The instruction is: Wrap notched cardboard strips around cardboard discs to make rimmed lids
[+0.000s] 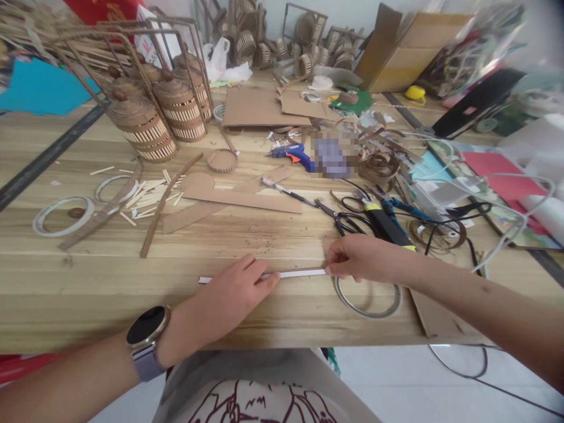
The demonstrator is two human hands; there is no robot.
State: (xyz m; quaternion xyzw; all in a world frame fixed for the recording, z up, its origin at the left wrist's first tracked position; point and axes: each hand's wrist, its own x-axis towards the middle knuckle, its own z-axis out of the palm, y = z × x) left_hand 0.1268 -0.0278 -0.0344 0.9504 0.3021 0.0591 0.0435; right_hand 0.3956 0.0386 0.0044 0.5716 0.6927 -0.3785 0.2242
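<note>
A thin white strip [299,274] lies flat along the wooden table [66,294] near its front edge. My left hand [233,294], with a watch on the wrist, rests on the strip's left part, fingers stretched flat and pressing it down. My right hand [361,258] pinches the strip's right end against the table. A tape ring [370,302] lies just under the right hand. Black scissors [343,220] and a yellow-and-black cutter [388,226] lie just beyond the right hand.
Brown cardboard strips [238,200], small sticks and two tape rings [64,214] lie at left. Woven cardboard lantern baskets [145,126] stand at the back left. A blue glue gun [295,154], cables [476,211], coloured paper and boxes crowd the back and right.
</note>
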